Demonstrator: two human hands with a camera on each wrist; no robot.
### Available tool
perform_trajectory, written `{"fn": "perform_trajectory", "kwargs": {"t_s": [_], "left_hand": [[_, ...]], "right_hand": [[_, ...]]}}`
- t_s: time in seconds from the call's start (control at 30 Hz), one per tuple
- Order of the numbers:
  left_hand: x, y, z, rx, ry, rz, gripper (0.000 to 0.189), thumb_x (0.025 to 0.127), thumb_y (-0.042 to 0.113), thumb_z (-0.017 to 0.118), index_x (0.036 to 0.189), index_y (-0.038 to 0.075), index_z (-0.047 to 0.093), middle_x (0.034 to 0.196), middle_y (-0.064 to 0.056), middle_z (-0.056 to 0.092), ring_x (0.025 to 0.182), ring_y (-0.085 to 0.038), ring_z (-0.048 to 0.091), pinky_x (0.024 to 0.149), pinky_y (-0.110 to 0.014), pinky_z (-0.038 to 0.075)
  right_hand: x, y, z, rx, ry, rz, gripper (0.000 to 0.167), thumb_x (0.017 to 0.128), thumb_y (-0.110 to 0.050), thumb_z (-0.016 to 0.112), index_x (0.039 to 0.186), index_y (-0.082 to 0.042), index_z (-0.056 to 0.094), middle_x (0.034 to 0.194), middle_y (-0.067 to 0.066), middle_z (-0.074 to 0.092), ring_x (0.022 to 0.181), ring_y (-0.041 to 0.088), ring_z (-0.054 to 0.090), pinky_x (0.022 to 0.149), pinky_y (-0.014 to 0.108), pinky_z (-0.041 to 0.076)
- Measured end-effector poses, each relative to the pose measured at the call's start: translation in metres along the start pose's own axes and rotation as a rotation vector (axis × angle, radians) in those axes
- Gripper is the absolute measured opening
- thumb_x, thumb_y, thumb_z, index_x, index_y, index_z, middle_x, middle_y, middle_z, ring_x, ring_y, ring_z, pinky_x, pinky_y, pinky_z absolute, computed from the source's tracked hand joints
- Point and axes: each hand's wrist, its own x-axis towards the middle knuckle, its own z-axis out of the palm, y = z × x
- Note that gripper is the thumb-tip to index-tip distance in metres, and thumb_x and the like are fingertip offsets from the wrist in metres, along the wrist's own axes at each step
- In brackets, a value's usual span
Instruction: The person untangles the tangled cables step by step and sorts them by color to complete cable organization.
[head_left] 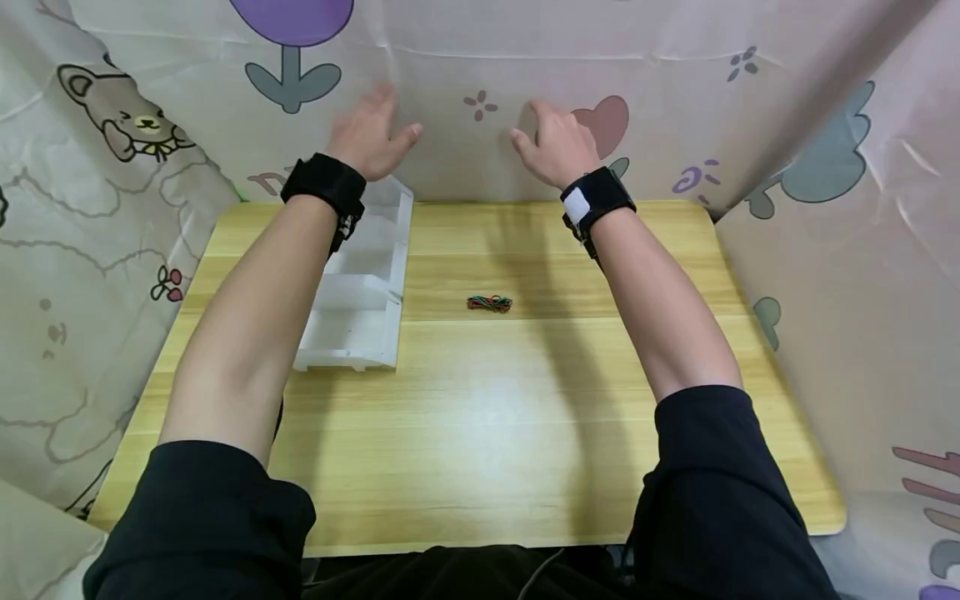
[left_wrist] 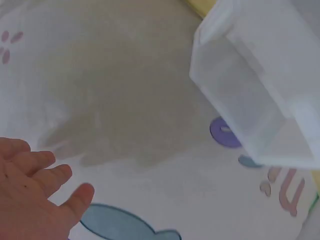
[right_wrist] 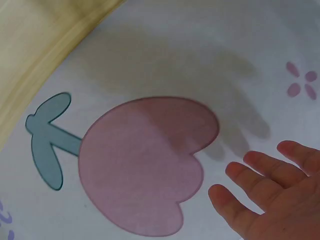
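Both hands are raised over the far edge of the table, before the patterned curtain. My left hand, slightly blurred in the head view, holds nothing; its fingers are extended in the left wrist view, with the white compartment tray nearby. My right hand is also without any object, and its fingers spread loosely in the right wrist view. On the table between the forearms lies a small bundle of red, green and dark wires. The tray stands at the left, partly hidden by the left arm.
The light wood table has rounded corners. A curtain printed with flowers and a bear hangs behind it and at both sides. Black bands sit on both wrists. A thin cable shows at the lap.
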Motion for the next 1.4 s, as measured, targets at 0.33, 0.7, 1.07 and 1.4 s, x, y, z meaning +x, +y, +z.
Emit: {"fn": "perform_trajectory", "kwargs": {"t_s": [0.33,0.7,1.07,1.4], "left_hand": [[-0.023,0.004,0.035,-0.125,0.011,0.151,0.067,0.108,0.047,0.037,0.160,0.007,0.023,0.158,-0.017,0.036,0.145,-0.033,0.034,0.118,-0.045,0.025],[-0.041,0.006,0.093,-0.223,-0.063,0.262,0.049,0.108,0.032,0.049,0.148,0.003,0.048,0.132,-0.018,0.062,0.117,-0.032,0.060,0.098,-0.046,0.046],[-0.055,0.029,0.158,-0.204,-0.248,0.382,0.043,0.103,0.025,0.059,0.138,0.000,0.058,0.120,-0.017,0.069,0.105,-0.028,0.067,0.089,-0.043,0.052],[-0.062,0.045,0.199,-0.043,-0.292,0.441,0.042,0.095,0.027,0.071,0.132,0.006,0.065,0.115,-0.011,0.068,0.099,-0.024,0.063,0.087,-0.040,0.050]], "right_hand": [[-0.030,0.003,0.020,0.113,0.052,-0.105,0.058,0.104,-0.045,0.048,0.149,-0.008,0.047,0.136,0.017,0.061,0.117,0.032,0.062,0.095,0.047,0.050],[-0.058,0.018,0.057,0.202,0.080,-0.221,0.041,0.103,-0.031,0.057,0.131,-0.003,0.064,0.112,0.015,0.072,0.094,0.026,0.070,0.083,0.041,0.055],[-0.078,0.022,0.086,0.197,0.002,-0.292,0.034,0.102,-0.029,0.059,0.118,-0.003,0.071,0.099,0.011,0.074,0.081,0.023,0.068,0.075,0.040,0.053],[-0.088,0.025,0.112,0.211,-0.083,-0.302,0.030,0.101,-0.027,0.060,0.116,-0.003,0.072,0.096,0.010,0.074,0.081,0.021,0.069,0.074,0.039,0.054]]}}
